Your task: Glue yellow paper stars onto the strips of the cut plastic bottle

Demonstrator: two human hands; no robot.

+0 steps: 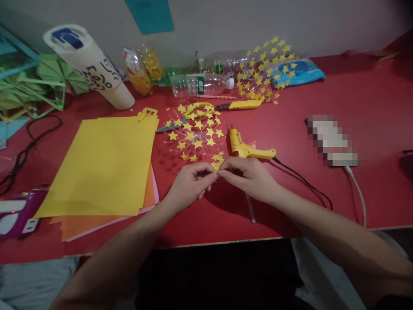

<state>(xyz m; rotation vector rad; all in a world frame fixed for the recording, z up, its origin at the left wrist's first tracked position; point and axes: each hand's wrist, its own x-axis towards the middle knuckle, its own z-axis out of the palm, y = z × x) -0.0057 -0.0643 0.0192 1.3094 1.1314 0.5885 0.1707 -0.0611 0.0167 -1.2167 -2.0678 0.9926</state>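
My left hand [189, 184] and my right hand [248, 174] meet over the red table [355, 107], fingertips pinched together on a small yellow paper star [216, 165]. Just beyond them lies a clear plastic piece covered with several yellow stars [195, 134]. A yellow glue gun [247, 148] rests right behind my right hand, its black cord trailing right. A thin clear glue stick [251, 210] lies under my right wrist.
A stack of yellow and orange paper [103, 168] lies left. Scissors [180, 122], a yellow utility knife [240, 104], plastic bottles [200, 84], a second star-covered piece [263, 66], a white tube [90, 64] and green paper shapes [29, 86] stand farther back. The table's front edge is near my arms.
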